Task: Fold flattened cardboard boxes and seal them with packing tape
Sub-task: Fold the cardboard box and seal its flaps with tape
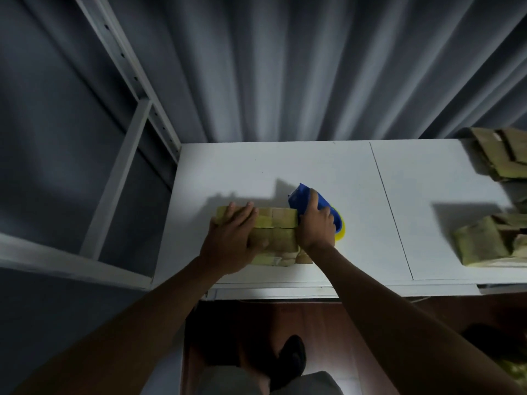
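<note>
Near the table (356,172) front, the light, stiff box (281,223) sits under the left hand (232,238) – fingers spread flat on top – while the right hand (315,223) grips the dispenser (302,196) at its end; best steadied by the top.

Table (328,166) bare behind the box (281,232) up to the curtain (285,81). Open stretch right of the tape dispenser (319,209); box piles (496,218) block the right edge. Rack post (128,155) hems the left.

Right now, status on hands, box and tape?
Left hand presses box top. Right hand grips tape gun at box's right end. Nothing in the way.
</note>
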